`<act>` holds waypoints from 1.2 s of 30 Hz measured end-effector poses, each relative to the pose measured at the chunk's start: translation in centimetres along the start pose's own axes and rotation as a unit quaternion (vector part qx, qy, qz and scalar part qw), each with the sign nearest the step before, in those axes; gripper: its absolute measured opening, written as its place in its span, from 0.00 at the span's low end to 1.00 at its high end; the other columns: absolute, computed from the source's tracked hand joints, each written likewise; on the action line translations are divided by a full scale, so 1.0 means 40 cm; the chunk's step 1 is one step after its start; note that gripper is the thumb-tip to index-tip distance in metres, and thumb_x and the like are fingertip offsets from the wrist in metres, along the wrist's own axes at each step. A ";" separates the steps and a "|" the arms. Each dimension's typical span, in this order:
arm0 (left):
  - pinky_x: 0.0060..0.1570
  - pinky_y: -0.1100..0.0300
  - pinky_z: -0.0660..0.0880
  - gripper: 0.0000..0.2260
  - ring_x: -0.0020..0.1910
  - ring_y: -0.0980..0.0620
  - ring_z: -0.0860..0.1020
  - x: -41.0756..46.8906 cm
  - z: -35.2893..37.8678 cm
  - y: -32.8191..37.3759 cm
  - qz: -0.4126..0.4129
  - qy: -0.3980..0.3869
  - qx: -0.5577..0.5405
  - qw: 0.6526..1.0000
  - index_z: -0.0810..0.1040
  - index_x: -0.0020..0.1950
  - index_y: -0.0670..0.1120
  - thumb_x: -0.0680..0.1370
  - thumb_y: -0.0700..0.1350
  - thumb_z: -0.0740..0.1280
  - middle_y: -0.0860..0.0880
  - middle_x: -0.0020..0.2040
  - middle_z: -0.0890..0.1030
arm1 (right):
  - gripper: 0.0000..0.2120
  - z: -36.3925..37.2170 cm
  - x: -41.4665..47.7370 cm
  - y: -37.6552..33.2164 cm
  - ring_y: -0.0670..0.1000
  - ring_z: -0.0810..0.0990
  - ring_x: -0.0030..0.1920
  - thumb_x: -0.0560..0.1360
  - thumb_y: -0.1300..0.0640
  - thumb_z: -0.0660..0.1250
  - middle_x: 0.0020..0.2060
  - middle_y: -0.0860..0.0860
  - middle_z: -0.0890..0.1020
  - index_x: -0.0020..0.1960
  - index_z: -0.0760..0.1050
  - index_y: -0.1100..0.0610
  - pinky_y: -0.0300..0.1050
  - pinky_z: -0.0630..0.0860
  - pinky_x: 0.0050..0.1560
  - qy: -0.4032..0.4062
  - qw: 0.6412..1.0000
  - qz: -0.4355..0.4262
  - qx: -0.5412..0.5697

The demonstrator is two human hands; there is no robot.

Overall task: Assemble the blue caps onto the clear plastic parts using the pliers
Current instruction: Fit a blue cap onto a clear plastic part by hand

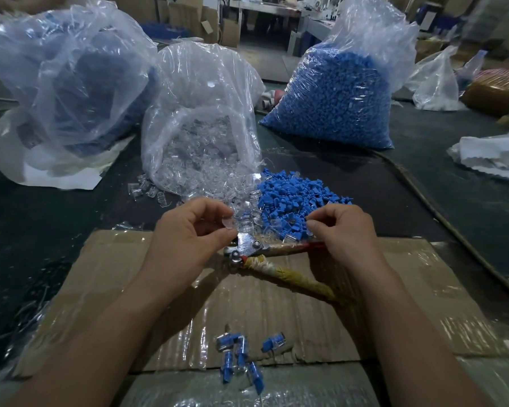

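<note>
My left hand (pixel 188 233) pinches a clear plastic part (pixel 229 224) just above the metal jaws of the pliers (pixel 249 246). The pliers lie on the cardboard sheet (pixel 291 306), their handles wrapped in yellowish tape and spread apart. My right hand (pixel 343 230) hovers with curled fingers at the near edge of the loose pile of blue caps (pixel 294 196); whether it holds a cap is hidden. Loose clear parts (pixel 212 195) spill from an open bag. Several assembled pieces (pixel 241 356), blue inside clear, lie near the cardboard's front edge.
A bag of clear parts (pixel 200 118) stands behind the piles. A full bag of blue caps (pixel 335 92) is at back right, another large bag (pixel 65 83) at back left. White plastic wrap (pixel 491 151) lies at right. A cable (pixel 441 218) runs along the dark table.
</note>
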State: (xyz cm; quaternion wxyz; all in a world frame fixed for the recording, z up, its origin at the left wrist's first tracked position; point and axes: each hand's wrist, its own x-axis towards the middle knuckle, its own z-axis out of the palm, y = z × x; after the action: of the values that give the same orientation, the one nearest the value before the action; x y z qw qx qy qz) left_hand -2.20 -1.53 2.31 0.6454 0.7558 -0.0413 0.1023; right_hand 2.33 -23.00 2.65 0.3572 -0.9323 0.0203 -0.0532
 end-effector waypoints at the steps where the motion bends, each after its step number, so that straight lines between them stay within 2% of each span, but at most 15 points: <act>1: 0.35 0.72 0.75 0.13 0.35 0.60 0.81 0.000 0.000 0.001 0.000 0.000 0.001 1.000 0.79 0.41 0.51 0.68 0.32 0.72 0.54 0.39 0.83 | 0.08 0.003 0.002 0.002 0.38 0.74 0.38 0.73 0.58 0.69 0.37 0.39 0.77 0.40 0.75 0.46 0.33 0.70 0.39 -0.002 1.000 -0.001 -0.013; 4: 0.33 0.71 0.75 0.14 0.34 0.60 0.81 -0.001 0.001 0.002 -0.002 0.001 0.004 1.000 0.79 0.41 0.51 0.68 0.32 0.72 0.54 0.38 0.83 | 0.07 0.019 0.005 -0.002 0.41 0.73 0.45 0.73 0.57 0.69 0.46 0.44 0.78 0.51 0.79 0.50 0.39 0.72 0.50 0.012 0.999 -0.025 -0.043; 8: 0.33 0.72 0.75 0.13 0.34 0.60 0.81 -0.003 0.002 0.005 -0.005 0.000 0.005 1.000 0.78 0.40 0.51 0.68 0.32 0.72 0.55 0.37 0.83 | 0.07 0.051 0.011 -0.020 0.48 0.72 0.56 0.72 0.52 0.69 0.51 0.47 0.76 0.50 0.80 0.51 0.48 0.69 0.60 0.012 0.994 -0.062 -0.090; 10: 0.34 0.72 0.74 0.14 0.34 0.61 0.81 -0.004 0.002 0.007 -0.003 0.000 0.004 1.000 0.78 0.40 0.51 0.68 0.32 0.72 0.56 0.37 0.83 | 0.09 0.065 0.018 -0.022 0.50 0.72 0.55 0.73 0.51 0.68 0.51 0.49 0.75 0.51 0.80 0.52 0.48 0.71 0.57 -0.003 0.990 -0.059 -0.128; 12: 0.34 0.72 0.74 0.14 0.34 0.61 0.81 -0.004 0.002 0.009 -0.004 -0.002 0.006 1.000 0.78 0.40 0.51 0.68 0.32 0.72 0.55 0.38 0.83 | 0.08 0.069 0.024 -0.022 0.50 0.72 0.52 0.74 0.51 0.67 0.46 0.48 0.74 0.49 0.81 0.52 0.48 0.71 0.54 -0.006 0.988 -0.057 -0.143; 17: 0.34 0.68 0.77 0.12 0.34 0.58 0.81 -0.006 0.005 0.008 -0.018 -0.004 0.005 1.000 0.79 0.40 0.51 0.68 0.33 0.72 0.52 0.38 0.83 | 0.04 0.070 0.022 -0.024 0.48 0.71 0.48 0.75 0.53 0.65 0.43 0.46 0.72 0.42 0.77 0.50 0.49 0.71 0.53 -0.012 0.989 -0.080 -0.124; 21: 0.35 0.69 0.77 0.08 0.36 0.57 0.82 -0.007 0.004 0.010 -0.021 -0.012 -0.004 1.000 0.79 0.41 0.50 0.67 0.38 0.72 0.53 0.38 0.83 | 0.06 0.058 0.012 -0.026 0.43 0.72 0.43 0.76 0.56 0.65 0.38 0.42 0.73 0.41 0.72 0.48 0.41 0.70 0.47 0.008 0.993 -0.098 -0.060; 24: 0.37 0.70 0.76 0.09 0.36 0.57 0.82 -0.004 0.004 0.006 -0.018 -0.001 0.009 1.000 0.79 0.40 0.48 0.70 0.34 0.70 0.52 0.38 0.83 | 0.05 0.048 0.004 -0.024 0.39 0.72 0.38 0.76 0.56 0.65 0.35 0.38 0.73 0.42 0.72 0.48 0.35 0.69 0.39 0.010 0.995 -0.096 -0.023; 29: 0.34 0.74 0.74 0.11 0.33 0.62 0.79 -0.002 0.004 0.008 -0.015 0.004 0.039 0.999 0.79 0.37 0.50 0.71 0.33 0.69 0.54 0.37 0.82 | 0.07 0.043 -0.004 -0.025 0.39 0.73 0.37 0.76 0.55 0.65 0.35 0.39 0.74 0.40 0.72 0.47 0.35 0.70 0.38 0.015 0.996 -0.087 0.001; 33: 0.33 0.75 0.72 0.10 0.33 0.64 0.77 -0.009 0.002 0.012 0.014 -0.014 0.104 0.994 0.79 0.38 0.53 0.69 0.36 0.72 0.53 0.34 0.81 | 0.11 0.042 -0.014 -0.034 0.39 0.73 0.37 0.76 0.56 0.65 0.34 0.39 0.74 0.37 0.69 0.44 0.32 0.69 0.37 0.014 0.995 -0.095 0.005; 36: 0.34 0.74 0.71 0.09 0.34 0.64 0.75 -0.014 0.007 0.011 0.042 -0.037 0.153 0.987 0.78 0.40 0.53 0.69 0.39 0.72 0.54 0.37 0.79 | 0.10 0.033 -0.019 -0.039 0.40 0.74 0.36 0.76 0.56 0.64 0.34 0.41 0.75 0.37 0.70 0.45 0.33 0.70 0.37 0.011 0.996 -0.083 0.008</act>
State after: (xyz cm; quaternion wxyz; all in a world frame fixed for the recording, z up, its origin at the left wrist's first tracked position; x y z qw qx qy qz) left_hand -2.81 -1.92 2.59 0.5156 0.8463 -0.0812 0.1065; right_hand 1.71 -20.90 2.67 0.3592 -0.9271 -0.0534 -0.0931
